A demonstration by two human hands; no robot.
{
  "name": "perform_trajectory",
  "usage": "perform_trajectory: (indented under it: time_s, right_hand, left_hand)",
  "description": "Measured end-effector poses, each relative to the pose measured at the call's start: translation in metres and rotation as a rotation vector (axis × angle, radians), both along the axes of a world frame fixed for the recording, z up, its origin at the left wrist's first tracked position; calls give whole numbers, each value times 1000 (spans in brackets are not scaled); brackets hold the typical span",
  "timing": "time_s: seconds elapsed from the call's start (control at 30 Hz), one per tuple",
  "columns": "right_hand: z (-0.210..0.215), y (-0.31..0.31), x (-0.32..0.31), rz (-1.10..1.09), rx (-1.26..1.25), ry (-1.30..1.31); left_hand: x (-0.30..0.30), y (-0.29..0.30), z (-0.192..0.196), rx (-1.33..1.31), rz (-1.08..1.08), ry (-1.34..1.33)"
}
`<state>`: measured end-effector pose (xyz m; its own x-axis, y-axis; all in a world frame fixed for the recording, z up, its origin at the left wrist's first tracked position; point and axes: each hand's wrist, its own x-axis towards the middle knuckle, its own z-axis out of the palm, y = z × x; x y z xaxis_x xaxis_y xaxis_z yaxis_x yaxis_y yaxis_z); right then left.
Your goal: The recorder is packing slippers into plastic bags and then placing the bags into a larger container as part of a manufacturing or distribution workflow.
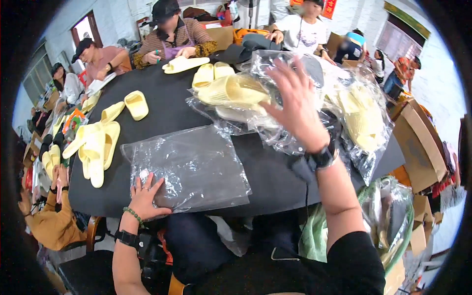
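My left hand (145, 194) lies with spread fingers on the near left corner of a flat, clear plastic bag (204, 164) on the black table. Nothing shows inside that bag. My right hand (295, 105) is raised with its fingers apart, holding nothing, over a heap of bagged slippers. Pale yellow slippers in clear bags (231, 92) lie just left of it, and more bagged slippers (366, 115) lie to its right. Loose pale yellow slippers (98, 147) are piled on the left of the table, with a single slipper (136, 105) beyond them.
The black table (162, 108) has a curved near edge. People sit and work around its far side, one holding a slipper (186, 64). Cardboard boxes (418, 147) stand at the right. A green-edged sack (388, 211) of wrapped items sits beside my right elbow.
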<state>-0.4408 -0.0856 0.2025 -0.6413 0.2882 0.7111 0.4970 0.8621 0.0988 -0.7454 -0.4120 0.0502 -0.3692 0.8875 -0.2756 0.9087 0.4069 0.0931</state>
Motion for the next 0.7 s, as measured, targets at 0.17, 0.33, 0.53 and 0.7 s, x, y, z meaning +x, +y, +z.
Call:
perform_trajectory:
  time_s: [0.17, 0.33, 0.53, 0.7]
  right_hand:
    - [-15, 82, 20, -494, -213, -205]
    - [-25, 148, 47, -159, -173, 74]
    - [68, 129, 70, -439, 48, 277]
    - [137, 64, 75, -239, -7, 514]
  left_hand:
    - [-2, -2, -2, 20, 19, -29]
    - [-1, 1, -2, 7, 20, -42]
    - [-3, -4, -6, 41, 22, -20]
    - [-3, 2, 8, 62, 16, 15]
